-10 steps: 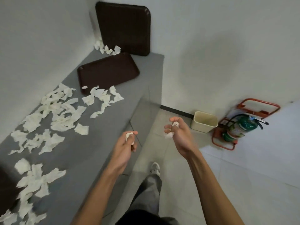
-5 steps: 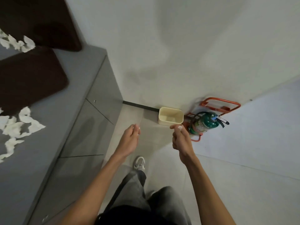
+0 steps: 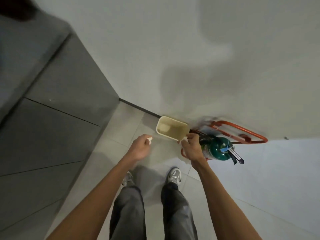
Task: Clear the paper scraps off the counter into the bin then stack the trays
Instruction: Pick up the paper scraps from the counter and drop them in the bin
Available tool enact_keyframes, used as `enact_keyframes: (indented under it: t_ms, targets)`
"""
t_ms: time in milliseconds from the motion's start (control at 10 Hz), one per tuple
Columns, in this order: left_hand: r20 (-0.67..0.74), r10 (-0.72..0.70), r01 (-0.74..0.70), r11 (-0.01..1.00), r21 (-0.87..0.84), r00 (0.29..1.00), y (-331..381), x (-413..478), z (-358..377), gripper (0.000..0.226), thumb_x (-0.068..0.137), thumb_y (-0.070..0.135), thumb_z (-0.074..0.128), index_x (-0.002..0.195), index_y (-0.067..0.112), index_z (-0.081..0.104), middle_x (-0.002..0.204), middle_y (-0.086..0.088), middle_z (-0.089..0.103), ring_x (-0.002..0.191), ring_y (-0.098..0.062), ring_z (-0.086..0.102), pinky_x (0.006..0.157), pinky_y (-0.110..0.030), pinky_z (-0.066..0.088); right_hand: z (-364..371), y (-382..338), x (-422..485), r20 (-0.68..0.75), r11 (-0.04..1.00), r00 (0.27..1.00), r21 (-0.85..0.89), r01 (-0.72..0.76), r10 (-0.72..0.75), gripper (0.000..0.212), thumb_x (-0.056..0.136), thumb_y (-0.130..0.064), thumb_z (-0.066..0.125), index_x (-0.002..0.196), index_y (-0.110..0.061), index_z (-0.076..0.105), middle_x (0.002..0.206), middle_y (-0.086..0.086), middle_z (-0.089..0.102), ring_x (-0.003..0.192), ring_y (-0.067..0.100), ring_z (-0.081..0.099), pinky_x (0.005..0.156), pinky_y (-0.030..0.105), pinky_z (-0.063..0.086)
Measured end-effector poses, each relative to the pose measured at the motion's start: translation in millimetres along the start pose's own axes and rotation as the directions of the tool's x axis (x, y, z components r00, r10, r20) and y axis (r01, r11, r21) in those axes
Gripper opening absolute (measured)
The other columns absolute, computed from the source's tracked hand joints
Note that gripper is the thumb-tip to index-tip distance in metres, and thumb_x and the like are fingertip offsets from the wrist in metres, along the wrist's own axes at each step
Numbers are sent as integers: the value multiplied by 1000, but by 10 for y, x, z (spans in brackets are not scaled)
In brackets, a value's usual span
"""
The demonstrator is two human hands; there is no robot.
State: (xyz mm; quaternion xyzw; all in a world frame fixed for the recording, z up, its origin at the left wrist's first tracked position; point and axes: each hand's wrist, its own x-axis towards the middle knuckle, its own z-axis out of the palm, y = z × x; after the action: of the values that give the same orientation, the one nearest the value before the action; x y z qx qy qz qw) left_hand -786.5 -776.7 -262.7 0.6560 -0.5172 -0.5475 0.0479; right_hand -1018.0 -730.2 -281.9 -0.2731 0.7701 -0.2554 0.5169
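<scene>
Standing on the pale tiled floor [image 3: 251, 196], you are facing the cream bin [image 3: 175, 131], which is sitting open-topped against the foot of the white wall [image 3: 173, 49]. Your left hand [image 3: 140, 149] is reaching forward with its fingers curling around a small white paper scrap [image 3: 150, 139], which is poking out at the fingertips. That hand is hovering just short of the bin's near left corner, not over the opening. Your right hand [image 3: 192, 148] is pinching a second paper scrap [image 3: 183, 140] between thumb and fingers, right at the bin's near right corner and level with its rim in this view. A pale patch is showing on the bin's bottom, too blurred to identify.

A green fire extinguisher [image 3: 219, 148] is leaning in an orange stand [image 3: 245, 133] just beside the bin on its right, partly behind your right hand. The grey tabletop [image 3: 26, 52] is running along the upper left, blurred, with grey cabinet fronts [image 3: 57, 129] below it. Your light trainers [image 3: 174, 175] are resting on the tiles beneath grey trousers [image 3: 174, 208].
</scene>
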Motion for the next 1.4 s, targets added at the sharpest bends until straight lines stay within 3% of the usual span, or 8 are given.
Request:
enact_keyframes:
  t_ms: [200, 400, 500, 700, 800, 1100, 1200, 1400]
  targets:
    - [-97, 45, -36, 995, 96, 994, -309, 1134, 699, 13, 94, 33, 61, 96, 23, 54, 87, -2, 71, 82, -27, 68, 76, -44, 58, 9, 599, 1174, -26, 965, 999, -261, -35, 29, 15, 98, -28, 69, 107, -19, 59, 99, -1, 65, 89, 19, 64, 69, 26, 48]
    - [-111, 79, -50, 969, 242, 991, -698, 2361, 1294, 28, 86, 21, 77, 66, 36, 63, 82, 4, 71, 74, -14, 70, 62, -23, 54, 400, 1363, 2386, -36, 851, 991, -517, 91, -128, 9, 91, -16, 66, 93, -24, 69, 108, 12, 65, 101, 31, 60, 90, 41, 53]
    - [-118, 99, -58, 948, 312, 988, -829, 2903, 1601, 26, 88, 21, 61, 70, 39, 63, 88, 1, 69, 78, -20, 69, 71, -34, 61, 628, 1643, 2939, -9, 790, 985, -599, 133, -172, 18, 93, -12, 56, 95, -23, 70, 113, 12, 64, 106, 32, 58, 91, 39, 52]
    - [-11, 143, -118, 854, 507, 990, -1215, 3875, 2245, 26, 104, 23, 41, 100, 17, 66, 89, 1, 58, 101, -28, 64, 65, -25, 37, 966, 2161, 3919, 74, 677, 991, -724, 131, -112, 26, 96, -9, 50, 110, -13, 71, 116, 18, 70, 113, 40, 62, 93, 40, 50]
    - [126, 115, -170, 720, 673, 985, -1379, 4234, 2466, 20, 103, 12, 50, 121, 10, 58, 116, -7, 55, 113, -32, 60, 80, -30, 44, 1039, 2287, 4169, 128, 604, 990, -785, 136, -56, 37, 104, -10, 46, 137, -5, 62, 138, 22, 61, 127, 39, 57, 103, 42, 48]
    - [221, 114, -232, 736, 636, 969, -1078, 3798, 2113, 36, 101, 20, 49, 135, 11, 57, 139, -10, 59, 123, -30, 59, 98, -43, 53, 901, 1865, 3771, 147, 419, 987, -894, 159, -62, 34, 108, -23, 44, 136, -9, 56, 131, 10, 67, 119, 31, 67, 98, 39, 49]
    - [150, 164, -222, 760, 611, 975, -785, 3280, 1705, 36, 103, 27, 42, 135, 15, 54, 133, -9, 59, 115, -32, 61, 92, -46, 52, 773, 1442, 3262, 146, 539, 976, -815, 212, -162, 26, 101, -18, 45, 120, -12, 61, 108, 10, 73, 99, 33, 71, 83, 38, 56]
    - [-2, 234, -196, 817, 543, 972, -221, 1803, 601, 42, 105, 28, 47, 147, 21, 48, 137, -8, 59, 121, -30, 60, 94, -45, 52, 521, 340, 1756, 193, 662, 927, -655, 365, -321, 22, 104, -24, 51, 126, -25, 54, 119, 6, 70, 104, 29, 71, 85, 50, 64]
